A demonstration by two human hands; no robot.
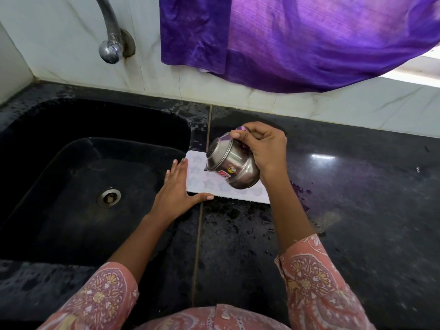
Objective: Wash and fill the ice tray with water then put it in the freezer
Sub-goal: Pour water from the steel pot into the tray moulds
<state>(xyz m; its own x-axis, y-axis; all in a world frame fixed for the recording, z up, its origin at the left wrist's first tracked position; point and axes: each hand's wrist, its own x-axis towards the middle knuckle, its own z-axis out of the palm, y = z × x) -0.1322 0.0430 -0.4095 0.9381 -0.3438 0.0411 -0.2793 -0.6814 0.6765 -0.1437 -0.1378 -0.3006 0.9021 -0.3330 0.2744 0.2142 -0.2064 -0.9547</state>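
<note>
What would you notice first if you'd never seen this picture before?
Probably the big purple cloth hanging on the wall at the top. Then the shiny steel pot in the middle, tipped by the right hand over a white ice tray with star-shaped cups on the black counter. The left hand lies flat against the tray's left end, beside the black sink.

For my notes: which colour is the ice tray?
The ice tray is white, with star-shaped moulds; head view.
</note>
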